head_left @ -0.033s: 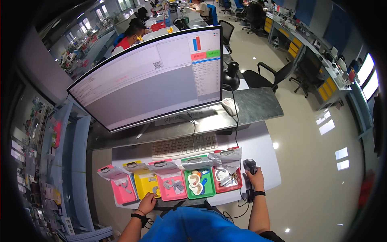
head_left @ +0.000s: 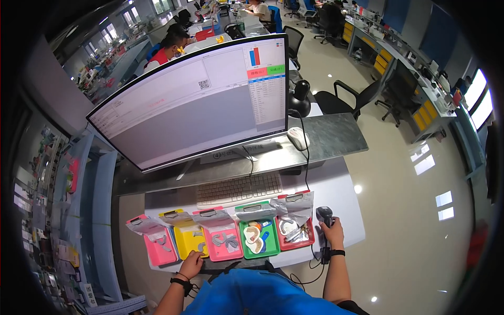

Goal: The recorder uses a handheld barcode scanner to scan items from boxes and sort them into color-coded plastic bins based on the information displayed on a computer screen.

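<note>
Gripping the scanner (head_left: pixel 324 213), the right fingers (head_left: pixel 331 228) could jolt the red tray (head_left: pixel 298 247) left of them by snagging the cable (head_left: pixel 307 170); whether the left fingers (head_left: pixel 195 257) grip anything is unclear.

Blue garment (head_left: pixel 252 291), blk wristbands (head_left: pixel 337 252) L+R.

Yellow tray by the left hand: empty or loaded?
Loaded, not full: the yellow tray holds grey pieces toward its right; its left side looks bare.

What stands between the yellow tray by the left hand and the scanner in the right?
In the head view, three trays: going right from the yellow tray, a pink tray, a green tray, then a red tray nearest the scanner.
</note>
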`<action>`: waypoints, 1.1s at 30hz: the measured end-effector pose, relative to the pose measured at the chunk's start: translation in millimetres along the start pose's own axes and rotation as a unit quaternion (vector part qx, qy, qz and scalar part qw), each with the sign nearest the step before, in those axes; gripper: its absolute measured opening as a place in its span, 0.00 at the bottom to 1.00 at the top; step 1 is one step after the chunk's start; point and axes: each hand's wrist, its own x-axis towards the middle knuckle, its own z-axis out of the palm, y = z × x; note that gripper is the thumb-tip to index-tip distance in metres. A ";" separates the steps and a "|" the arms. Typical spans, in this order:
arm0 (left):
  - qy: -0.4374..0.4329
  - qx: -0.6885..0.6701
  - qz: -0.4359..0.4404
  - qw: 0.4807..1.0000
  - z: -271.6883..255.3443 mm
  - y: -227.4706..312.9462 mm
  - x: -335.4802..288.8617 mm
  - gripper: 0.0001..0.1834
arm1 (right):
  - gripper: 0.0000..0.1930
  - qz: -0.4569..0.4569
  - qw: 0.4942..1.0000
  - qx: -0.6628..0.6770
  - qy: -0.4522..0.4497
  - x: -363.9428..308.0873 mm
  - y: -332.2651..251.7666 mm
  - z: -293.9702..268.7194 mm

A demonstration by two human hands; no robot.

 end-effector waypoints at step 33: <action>0.001 -0.113 -0.072 0.991 5.7 -39.3 14.1 0.15 | 0.11 -0.029 0.931 0.364 -0.001 -48.1 17.2 38.2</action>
